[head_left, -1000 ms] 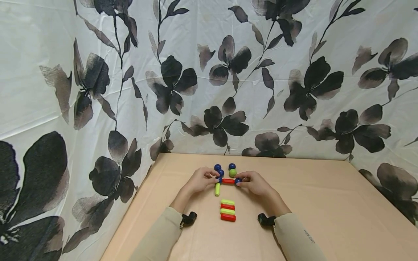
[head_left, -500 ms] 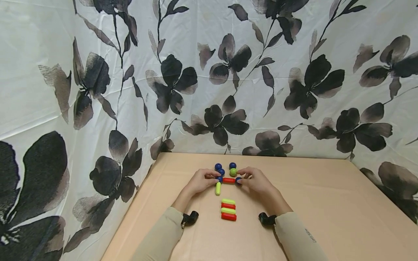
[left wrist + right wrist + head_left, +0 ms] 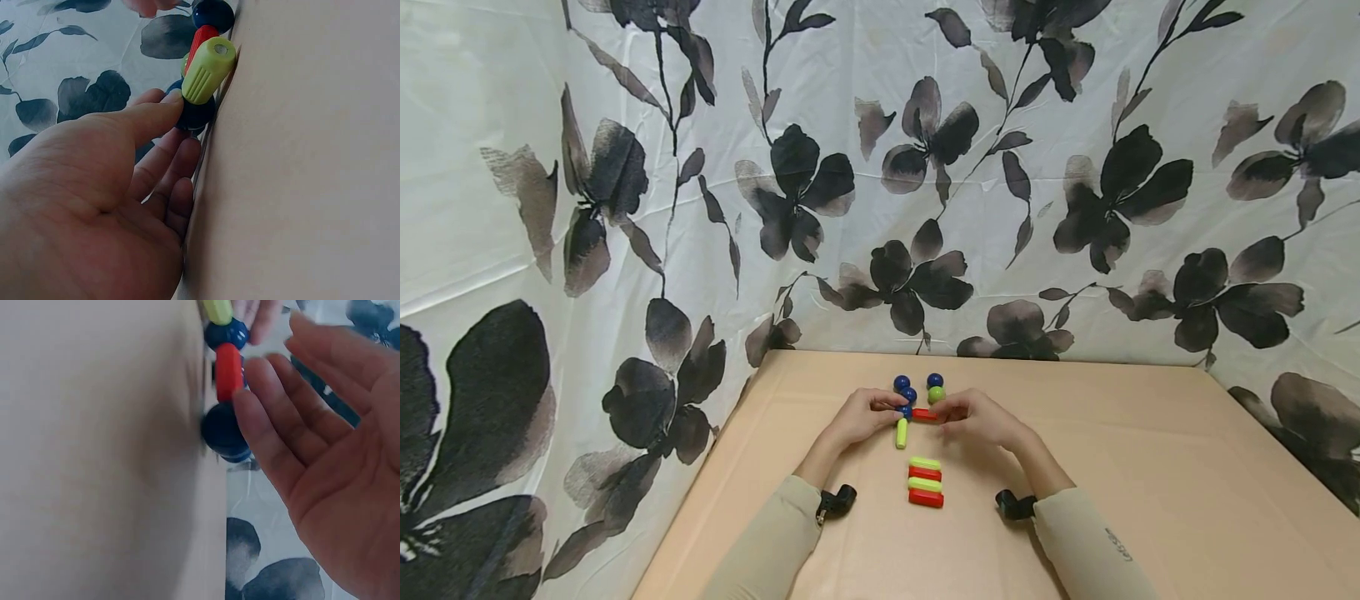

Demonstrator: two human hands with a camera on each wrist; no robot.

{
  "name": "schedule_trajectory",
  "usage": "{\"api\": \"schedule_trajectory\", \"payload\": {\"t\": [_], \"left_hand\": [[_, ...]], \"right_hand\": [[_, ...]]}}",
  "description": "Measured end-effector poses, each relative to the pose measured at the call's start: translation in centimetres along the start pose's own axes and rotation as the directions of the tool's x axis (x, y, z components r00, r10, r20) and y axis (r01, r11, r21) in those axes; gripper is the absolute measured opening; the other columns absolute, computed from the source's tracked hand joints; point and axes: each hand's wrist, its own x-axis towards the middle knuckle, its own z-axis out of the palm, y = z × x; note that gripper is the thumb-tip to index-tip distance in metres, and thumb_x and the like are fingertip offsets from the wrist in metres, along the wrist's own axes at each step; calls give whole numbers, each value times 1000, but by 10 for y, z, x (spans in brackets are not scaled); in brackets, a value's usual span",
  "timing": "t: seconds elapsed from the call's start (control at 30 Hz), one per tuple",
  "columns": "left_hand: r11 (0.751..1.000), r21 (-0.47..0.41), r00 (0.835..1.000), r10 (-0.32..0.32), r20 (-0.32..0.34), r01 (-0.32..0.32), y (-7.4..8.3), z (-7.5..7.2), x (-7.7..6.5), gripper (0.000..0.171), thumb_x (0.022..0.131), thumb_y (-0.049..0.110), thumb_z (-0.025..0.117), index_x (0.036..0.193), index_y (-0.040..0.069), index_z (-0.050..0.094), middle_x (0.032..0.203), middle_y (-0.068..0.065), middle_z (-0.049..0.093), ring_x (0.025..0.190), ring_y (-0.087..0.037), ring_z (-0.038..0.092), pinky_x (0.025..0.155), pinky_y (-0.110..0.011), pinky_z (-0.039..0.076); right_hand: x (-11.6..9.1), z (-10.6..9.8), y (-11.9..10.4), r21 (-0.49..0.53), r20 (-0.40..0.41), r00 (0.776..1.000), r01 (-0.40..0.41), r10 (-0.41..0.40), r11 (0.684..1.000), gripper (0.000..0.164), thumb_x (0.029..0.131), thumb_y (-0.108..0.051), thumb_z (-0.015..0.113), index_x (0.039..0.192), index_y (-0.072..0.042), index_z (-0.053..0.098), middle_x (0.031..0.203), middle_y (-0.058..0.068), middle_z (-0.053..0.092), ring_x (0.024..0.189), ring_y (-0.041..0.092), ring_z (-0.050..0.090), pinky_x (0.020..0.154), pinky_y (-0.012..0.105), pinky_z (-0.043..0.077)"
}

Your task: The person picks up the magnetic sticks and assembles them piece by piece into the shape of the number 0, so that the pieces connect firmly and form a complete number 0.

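My left hand [image 3: 859, 415] pinches a blue ball [image 3: 199, 115] between thumb and fingers. A lime ridged rod [image 3: 209, 72] with a silvery disc in its end sticks out from that ball toward me. From the same ball a red rod [image 3: 924, 414] runs right to another blue ball [image 3: 222, 430], which the right hand hides in the head view. My right hand [image 3: 981, 417] is beside this ball and the red rod, its fingers nearly straight and not curled round either; whether the fingertips touch them is unclear.
Beyond the hands lie two loose blue balls [image 3: 902, 383] on the left, and a blue ball [image 3: 935, 380] with a lime ball [image 3: 936, 395] on the right. Several lime and red rods [image 3: 925, 482] lie in a row nearer me. A flowered cloth [image 3: 880, 200] hangs behind the table [image 3: 1150, 467].
My right hand has let go of the right-hand blue ball; its fingers have straightened and shifted left, covering it in the head view. The left hand keeps its pinch.
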Motion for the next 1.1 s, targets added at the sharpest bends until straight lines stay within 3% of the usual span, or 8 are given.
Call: {"api": "schedule_trajectory", "payload": {"t": [0.13,0.33,0.53,0.8,1.1], "left_hand": [[1000,-6,1000,-1,1,1,0,0,0,20,96,14,76,116,17,80,115,-4,77,98,-17,69,85,-31,56],[1000,-9,1000,-9,3,9,2,-1,-1,21,96,15,76,116,16,80,113,-4,78,97,-14,69,86,-31,56],[1000,-21,1000,-13,6,14,2,0,0,21,96,13,76,116,15,80,112,-4,78,96,-14,69,86,-30,56],[1000,-17,1000,-16,9,16,1,0,-1,22,96,13,75,117,15,79,111,-4,78,95,-14,69,85,-29,55],[999,-28,1000,-18,9,18,3,-1,-2,22,96,14,75,118,14,79,110,-5,78,94,-14,68,84,-29,55]], "right_hand": [[0,7,-3,29,106,994,-10,7,1000,28,93,-5,76,121,-1,75,108,17,75,91,19,64,83,23,55],[1,14,-6,36,174,984,22,-28,999,26,92,-8,79,117,-3,76,105,16,76,89,17,66,83,24,56],[2,20,-8,35,214,977,3,-10,999,23,91,-10,79,114,-8,78,106,10,77,91,20,65,83,26,55],[5,26,-7,25,267,963,41,-46,999,14,92,-2,76,102,-11,82,101,3,78,85,10,62,81,26,54],[5,26,-5,-3,260,965,30,-28,1000,17,94,2,69,100,-6,83,102,6,78,89,13,64,83,26,54]]}}
